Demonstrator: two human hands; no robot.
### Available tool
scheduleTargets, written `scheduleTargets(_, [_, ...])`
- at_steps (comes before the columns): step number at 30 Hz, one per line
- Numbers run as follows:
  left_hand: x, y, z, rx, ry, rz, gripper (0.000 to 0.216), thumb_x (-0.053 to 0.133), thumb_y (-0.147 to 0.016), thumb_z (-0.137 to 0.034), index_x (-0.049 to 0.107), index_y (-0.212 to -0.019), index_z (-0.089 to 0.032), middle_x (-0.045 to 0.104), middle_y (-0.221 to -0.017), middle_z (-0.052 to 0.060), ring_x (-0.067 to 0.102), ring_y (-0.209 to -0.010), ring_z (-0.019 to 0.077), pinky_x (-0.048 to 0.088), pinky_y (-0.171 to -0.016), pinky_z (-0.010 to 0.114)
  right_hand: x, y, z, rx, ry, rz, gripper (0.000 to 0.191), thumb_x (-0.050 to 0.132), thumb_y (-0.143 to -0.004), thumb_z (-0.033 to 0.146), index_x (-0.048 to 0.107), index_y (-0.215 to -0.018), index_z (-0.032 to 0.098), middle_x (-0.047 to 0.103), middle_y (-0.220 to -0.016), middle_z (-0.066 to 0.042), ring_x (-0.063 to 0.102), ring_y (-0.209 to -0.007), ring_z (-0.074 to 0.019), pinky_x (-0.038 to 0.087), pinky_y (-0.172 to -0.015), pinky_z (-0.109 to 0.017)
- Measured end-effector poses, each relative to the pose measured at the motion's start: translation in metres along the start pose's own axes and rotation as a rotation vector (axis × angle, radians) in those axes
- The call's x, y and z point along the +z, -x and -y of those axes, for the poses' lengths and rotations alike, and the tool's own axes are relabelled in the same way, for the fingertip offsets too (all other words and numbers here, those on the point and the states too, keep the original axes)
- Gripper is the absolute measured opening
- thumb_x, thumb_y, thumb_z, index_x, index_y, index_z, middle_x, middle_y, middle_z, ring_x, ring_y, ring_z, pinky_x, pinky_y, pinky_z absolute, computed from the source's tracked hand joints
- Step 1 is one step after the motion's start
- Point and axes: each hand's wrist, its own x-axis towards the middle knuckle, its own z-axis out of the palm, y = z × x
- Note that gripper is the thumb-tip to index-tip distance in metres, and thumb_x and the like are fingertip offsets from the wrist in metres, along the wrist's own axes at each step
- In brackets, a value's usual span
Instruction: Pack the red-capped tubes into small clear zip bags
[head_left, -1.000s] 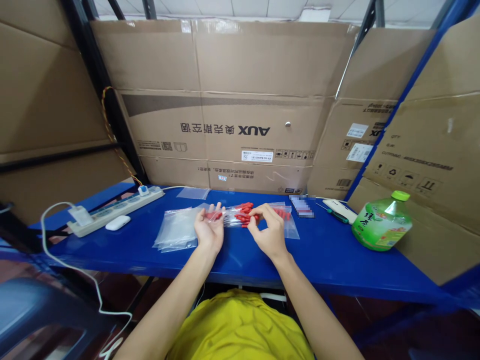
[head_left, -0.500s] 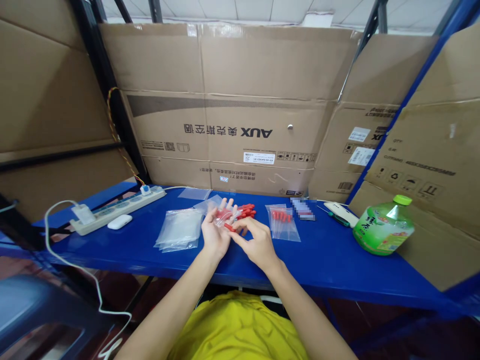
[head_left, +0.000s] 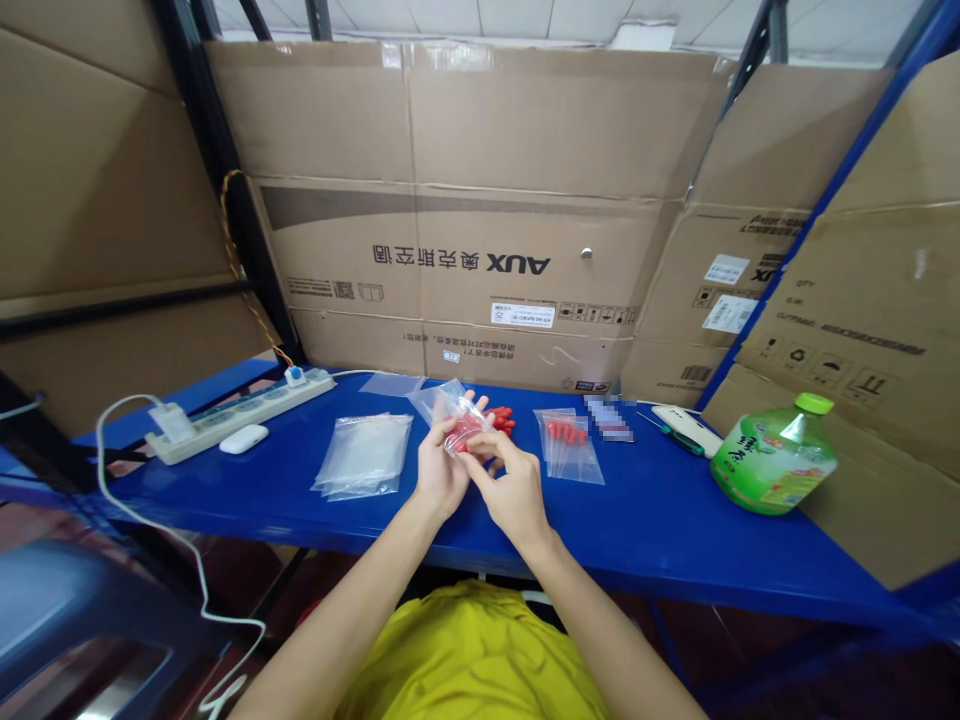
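- Clear bag (head_left: 453, 412) lies across the palm and fingers of the left hand (head_left: 441, 478), above the table; red pieces show through its film.
- Left hand palm up, cupped around the bag, its fingers partly extended behind it.
- Right hand (head_left: 517, 490) closed in a pinch on a red piece (head_left: 461, 447) at the bag's near edge; how far that piece sits inside the film, cannot tell.
- Red heap (head_left: 501, 420) on the table just beyond the hands, partly hidden by them.
- Against a second ago: right hand has left the heap and come over to the left hand; the two now nearly meet at the bag. Half a second ago the pinched piece showed more plainly.
- Bag thin, glossy, creased, its upper end flaring past the left fingers. Red pieces smooth, slim.
- Flat bags (head_left: 364, 458), hazy and square-cornered, stacked left of the hands; filled bags (head_left: 568, 455) to the right, red ends in a row.
- Table (head_left: 637, 530) blue, smooth, faintly shiny.
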Motion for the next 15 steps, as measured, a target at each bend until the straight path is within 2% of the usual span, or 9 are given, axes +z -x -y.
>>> scheduleTargets(3, [-0.0004, 0.0006, 0.0006, -0.055, -0.007, 0.009, 0.056, 0.056, -0.093, -0.022, 0.058, -0.149, -0.017, 0.069, -0.143, 0.014, 0.068, -0.129, 0.0319, 0.046, -0.12, 0.052, 0.0022, -0.0001, -0.0009, 0.041, -0.002, -0.034, 0.01, 0.078, -0.091, 0.03, 0.077, -0.098, 0.024, 0.083, -0.094, -0.001, 0.077, -0.076, -0.0201, 0.056, -0.061, -0.028])
scheduleTargets(5, [-0.0012, 0.0002, 0.0011, -0.088, -0.004, 0.013, 0.053, 0.055, -0.095, -0.025, 0.06, -0.147, -0.015, 0.068, -0.145, 0.014, 0.067, -0.131, 0.0322, 0.044, -0.121, 0.051, 0.0029, -0.0006, -0.0022, 0.038, 0.018, -0.033, 0.013, 0.078, -0.092, 0.031, 0.079, -0.103, 0.025, 0.084, -0.098, -0.002, 0.079, -0.081, -0.0215, 0.059, -0.066, -0.029])
scheduleTargets(7, [-0.0028, -0.0015, 0.0017, -0.113, 0.013, 0.025, 0.053, 0.054, -0.096, -0.027, 0.06, -0.146, -0.015, 0.067, -0.146, 0.015, 0.065, -0.134, 0.0335, 0.043, -0.122, 0.053, 0.0026, -0.0006, -0.0035, 0.003, 0.056, -0.02, 0.02, 0.074, -0.095, 0.032, 0.08, -0.114, 0.025, 0.083, -0.11, -0.004, 0.079, -0.094, -0.0233, 0.062, -0.078, -0.031])
scheduleTargets(10, [-0.0061, -0.0047, 0.0026, -0.118, 0.058, 0.052, 0.053, 0.054, -0.096, -0.029, 0.059, -0.148, -0.015, 0.066, -0.146, 0.016, 0.062, -0.137, 0.0348, 0.041, -0.123, 0.054, 0.0007, 0.0005, -0.0047, -0.077, 0.179, 0.051, 0.027, 0.064, -0.102, 0.033, 0.078, -0.124, 0.025, 0.079, -0.123, -0.006, 0.077, -0.109, -0.0237, 0.059, -0.096, -0.032])
scheduleTargets(13, [-0.0072, -0.0063, 0.0025, -0.107, 0.084, 0.041, 0.051, 0.052, -0.098, -0.029, 0.059, -0.146, -0.012, 0.067, -0.145, 0.017, 0.062, -0.138, 0.0341, 0.041, -0.124, 0.053, -0.0013, 0.002, -0.005, -0.101, 0.34, 0.121, 0.03, 0.059, -0.106, 0.036, 0.076, -0.129, 0.027, 0.078, -0.12, -0.006, 0.077, -0.1, -0.0217, 0.059, -0.089, -0.03])
scheduleTargets(15, [-0.0058, -0.0057, 0.0019, -0.095, 0.09, 0.023, 0.048, 0.052, -0.099, -0.027, 0.06, -0.144, -0.012, 0.067, -0.144, 0.017, 0.062, -0.138, 0.0331, 0.041, -0.124, 0.052, -0.0021, 0.0022, -0.0049, -0.092, 0.407, 0.117, 0.03, 0.058, -0.106, 0.037, 0.076, -0.129, 0.028, 0.078, -0.121, -0.006, 0.077, -0.097, -0.0214, 0.059, -0.085, -0.029])
